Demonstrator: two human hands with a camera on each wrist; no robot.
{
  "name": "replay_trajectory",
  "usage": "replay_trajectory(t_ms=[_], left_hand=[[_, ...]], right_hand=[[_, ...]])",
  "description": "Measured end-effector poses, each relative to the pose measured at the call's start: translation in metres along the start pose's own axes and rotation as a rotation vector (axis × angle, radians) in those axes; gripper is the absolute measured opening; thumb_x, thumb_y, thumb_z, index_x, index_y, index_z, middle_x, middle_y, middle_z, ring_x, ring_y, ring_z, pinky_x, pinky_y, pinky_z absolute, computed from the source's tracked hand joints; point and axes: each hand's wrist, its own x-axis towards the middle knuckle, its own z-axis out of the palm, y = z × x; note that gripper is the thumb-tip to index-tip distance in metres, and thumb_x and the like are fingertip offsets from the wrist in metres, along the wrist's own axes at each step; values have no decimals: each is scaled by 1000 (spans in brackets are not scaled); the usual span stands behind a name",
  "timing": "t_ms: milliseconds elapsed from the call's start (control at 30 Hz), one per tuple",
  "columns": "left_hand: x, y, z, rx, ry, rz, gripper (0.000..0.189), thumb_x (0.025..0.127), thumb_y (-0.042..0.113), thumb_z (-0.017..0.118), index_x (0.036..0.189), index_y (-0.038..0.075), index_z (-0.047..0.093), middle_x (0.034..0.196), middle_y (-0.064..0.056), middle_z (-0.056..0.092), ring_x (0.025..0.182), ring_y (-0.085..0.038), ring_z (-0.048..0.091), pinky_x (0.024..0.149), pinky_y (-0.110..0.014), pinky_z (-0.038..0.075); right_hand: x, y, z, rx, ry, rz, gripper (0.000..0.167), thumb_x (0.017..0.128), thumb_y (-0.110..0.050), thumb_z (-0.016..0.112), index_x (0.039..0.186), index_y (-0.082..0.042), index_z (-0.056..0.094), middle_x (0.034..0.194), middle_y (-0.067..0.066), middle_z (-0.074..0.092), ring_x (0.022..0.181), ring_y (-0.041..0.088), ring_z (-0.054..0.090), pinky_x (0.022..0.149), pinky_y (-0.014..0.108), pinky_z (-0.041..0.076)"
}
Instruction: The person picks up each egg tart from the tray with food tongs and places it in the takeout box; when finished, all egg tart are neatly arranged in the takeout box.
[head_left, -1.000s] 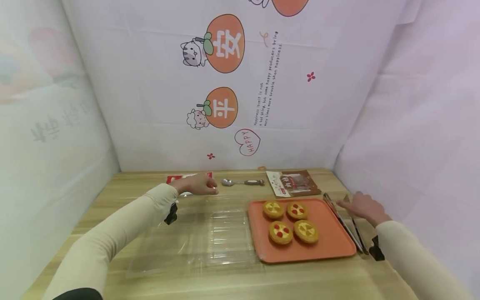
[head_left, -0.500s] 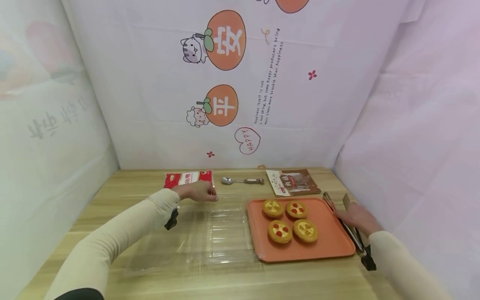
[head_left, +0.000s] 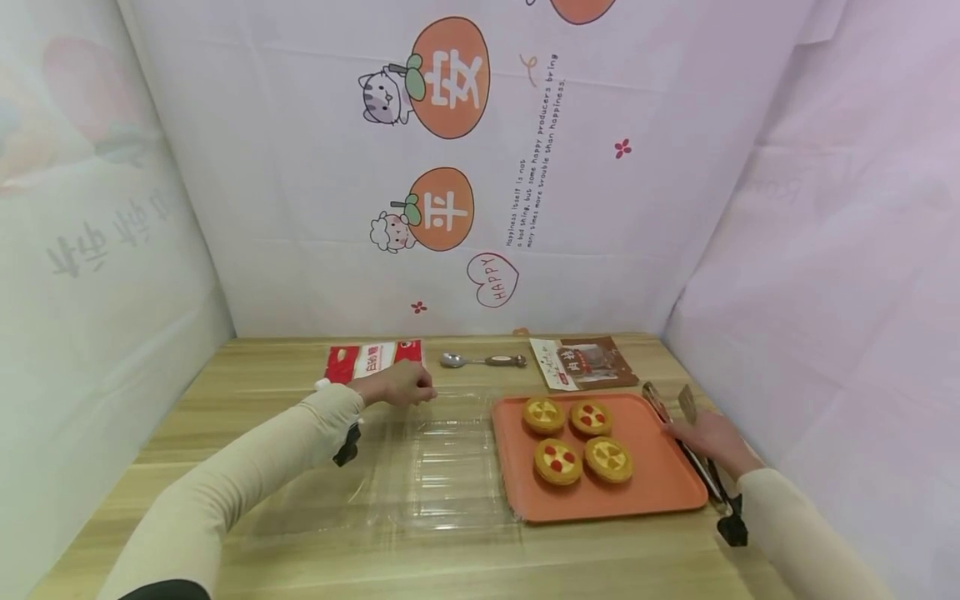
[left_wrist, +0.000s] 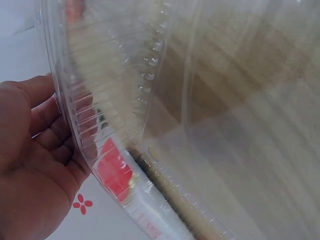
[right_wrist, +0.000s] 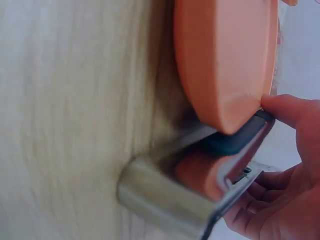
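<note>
My left hand (head_left: 405, 383) holds the far rim of a clear plastic container (head_left: 453, 479), its fingers curled at the edge. In the left wrist view, the ribbed plastic wall (left_wrist: 85, 120) covers part of the fingertips. At the right, my right hand (head_left: 716, 442) grips metal tongs (right_wrist: 165, 195), thumb on one arm and fingers on the other. The tongs lie along the right edge of an orange tray (head_left: 667, 492). On that tray sit several egg tarts (head_left: 558, 462), some with red pieces on top and some with pale yellow wedges.
Behind the container lies a red and white packet (head_left: 367, 358). A spoon (head_left: 483, 361) and a brown and white food packet (head_left: 585, 364) lie along the back. White printed cloth walls (head_left: 300, 208) enclose the wooden table (head_left: 375, 575) at the back and both sides.
My right hand has moved left onto the tongs, and its fingers have closed round them. My left hand has come slightly nearer with the container's edge, uncovering more of the red packet.
</note>
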Motion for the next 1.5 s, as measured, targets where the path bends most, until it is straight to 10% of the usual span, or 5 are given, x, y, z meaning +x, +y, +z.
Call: replay_trajectory(t_ms=[233,433,700,1000,1500], left_hand=[[2,-1,2,-24,37,-8,20,96,17,63,82,3,70,69,2,63,62,-8,53,58,-23,44],[1,-4,2,-49,33,-59,20,95,19,64,85,3,71,68,3,62,61,-9,52,59,-23,45],[2,-7,3,-47,34,-47,21,95,20,64,85,2,72,69,2,63,61,-9,53,58,-23,45],[4,-5,6,-62,33,-45,23,95,19,64,83,1,72,68,1,64,59,-9,53,58,-24,46],[3,-1,6,-69,41,-68,21,95,16,64,84,0,73,66,1,62,58,-9,51,56,-23,44]], right_hand=[[-5,-4,-16,17,92,-13,56,90,-53,60,74,0,53,64,8,49,56,20,46,49,33,40],[-17,-28,-57,-44,132,-189,54,89,-50,65,84,4,60,70,9,56,62,20,49,55,34,39],[-50,-50,-85,-57,-31,-444,40,82,-38,76,105,-6,69,85,-4,64,72,9,53,63,28,43],[-75,-44,-71,-25,-255,-541,27,78,-26,77,98,-10,69,80,-8,57,68,3,45,58,24,38],[-73,-54,-44,-82,-211,-580,32,76,-30,79,96,-6,69,78,-7,59,64,2,43,57,24,37]])
